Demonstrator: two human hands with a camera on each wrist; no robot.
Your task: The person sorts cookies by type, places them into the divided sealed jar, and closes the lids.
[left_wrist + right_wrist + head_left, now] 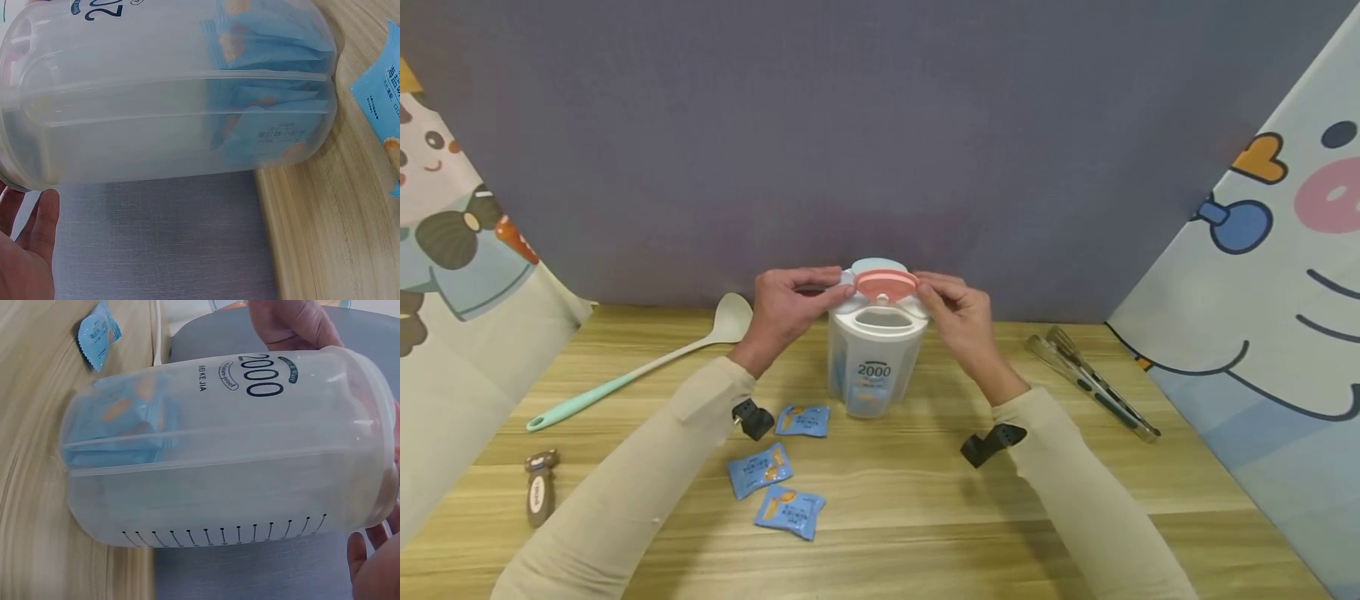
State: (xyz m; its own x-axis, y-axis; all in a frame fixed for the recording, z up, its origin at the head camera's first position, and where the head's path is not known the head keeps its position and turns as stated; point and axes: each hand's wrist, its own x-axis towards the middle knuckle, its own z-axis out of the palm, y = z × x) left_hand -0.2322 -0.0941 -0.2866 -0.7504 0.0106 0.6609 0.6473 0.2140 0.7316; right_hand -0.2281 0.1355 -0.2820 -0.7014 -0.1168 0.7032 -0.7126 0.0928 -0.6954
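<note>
A translucent storage canister (876, 362) marked "2000" stands upright on the table near the back wall. Its lid (883, 287) is white with a pink-red round part and a pale blue piece behind. My left hand (786, 308) holds the lid's left edge, thumb in front. On the opposite edge, the thumb and fingers of my right hand (962, 321) grip the lid too. Blue snack packets (275, 112) fill the lower part of the canister. Both wrist views show fingertips at the lid's rim; some fingers are hidden behind it.
Several blue snack packets (790, 512) lie in front of the canister. A white ladle (730, 321) with a mint handle rests at left, above a brown bear-shaped tool (540, 490). Metal tongs (1093, 383) lie at right. Grey fabric (880, 150) walls the back.
</note>
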